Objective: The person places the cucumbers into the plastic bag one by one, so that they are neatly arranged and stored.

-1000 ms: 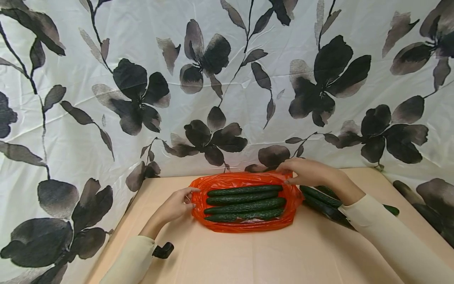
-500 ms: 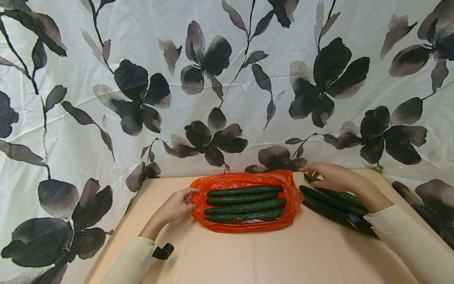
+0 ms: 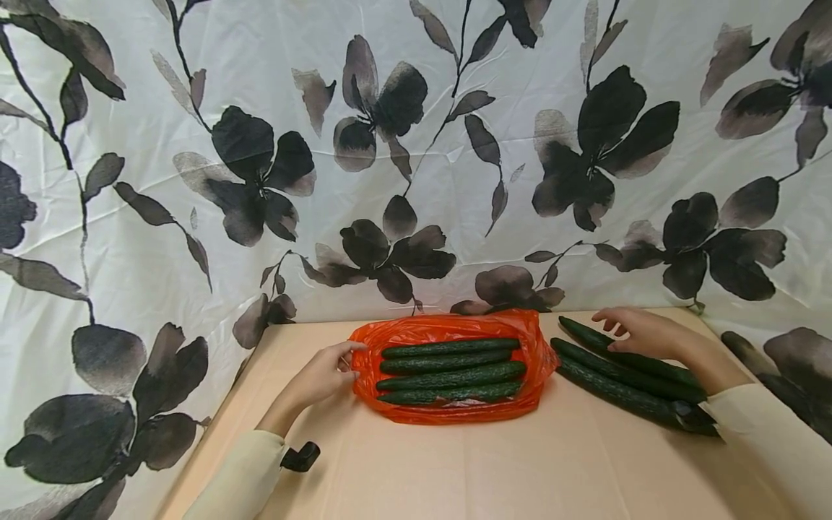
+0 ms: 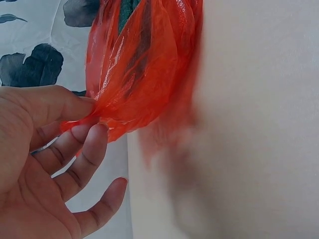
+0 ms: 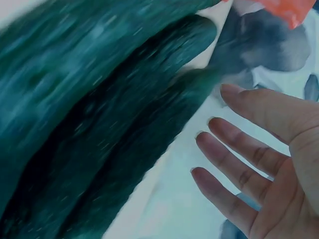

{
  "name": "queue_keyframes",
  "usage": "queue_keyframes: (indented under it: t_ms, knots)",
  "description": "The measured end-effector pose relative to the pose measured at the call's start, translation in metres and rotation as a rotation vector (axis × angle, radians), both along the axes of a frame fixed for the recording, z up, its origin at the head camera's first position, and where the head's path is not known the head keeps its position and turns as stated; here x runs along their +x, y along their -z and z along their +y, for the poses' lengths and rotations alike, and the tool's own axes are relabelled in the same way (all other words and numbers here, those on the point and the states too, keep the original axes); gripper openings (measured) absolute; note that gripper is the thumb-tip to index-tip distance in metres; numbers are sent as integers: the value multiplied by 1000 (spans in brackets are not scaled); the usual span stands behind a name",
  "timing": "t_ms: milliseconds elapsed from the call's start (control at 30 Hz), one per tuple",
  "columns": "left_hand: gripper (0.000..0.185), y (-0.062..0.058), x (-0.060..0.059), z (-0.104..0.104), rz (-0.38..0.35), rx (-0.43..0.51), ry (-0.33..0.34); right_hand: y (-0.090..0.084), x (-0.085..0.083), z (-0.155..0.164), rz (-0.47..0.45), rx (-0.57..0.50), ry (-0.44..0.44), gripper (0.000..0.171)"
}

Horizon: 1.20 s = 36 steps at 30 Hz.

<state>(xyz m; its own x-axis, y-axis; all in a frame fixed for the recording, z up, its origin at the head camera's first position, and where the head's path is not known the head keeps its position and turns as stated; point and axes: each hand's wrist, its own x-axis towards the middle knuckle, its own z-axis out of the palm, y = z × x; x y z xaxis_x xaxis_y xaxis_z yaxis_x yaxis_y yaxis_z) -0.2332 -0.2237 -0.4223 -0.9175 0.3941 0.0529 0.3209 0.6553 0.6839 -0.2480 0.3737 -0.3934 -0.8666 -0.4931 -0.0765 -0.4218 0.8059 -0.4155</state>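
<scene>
Several dark green cucumbers lie side by side in an open red plastic bag at the middle of the table. My left hand pinches the bag's left edge; in the left wrist view the thumb and forefinger grip the gathered plastic, the other fingers spread apart. Right of the bag, three more cucumbers lie slanting on the table. Over the farthest of these hovers my right hand, its fingers relaxed and holding nothing. The right wrist view shows the fingers apart from the cucumbers.
The table has a pale tan top. Behind it hangs a white cloth printed with dark flowers, reaching down to the table's back edge. A small black object shows beside my left sleeve.
My right hand has let go of the bag's right edge and moved right, over the loose cucumbers. My left hand keeps its pinch on the bag, which stays in place.
</scene>
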Motion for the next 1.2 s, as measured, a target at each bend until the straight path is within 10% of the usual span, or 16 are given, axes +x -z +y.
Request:
queue_keyframes:
  t_ms: [567,1200]
  knots:
    - [49,1,-1,-1,0,-2,7,24,4,38,-219,-75,88,78]
    - [50,1,1,-2,-3,7,15,34,5,36,-159,3,64,62]
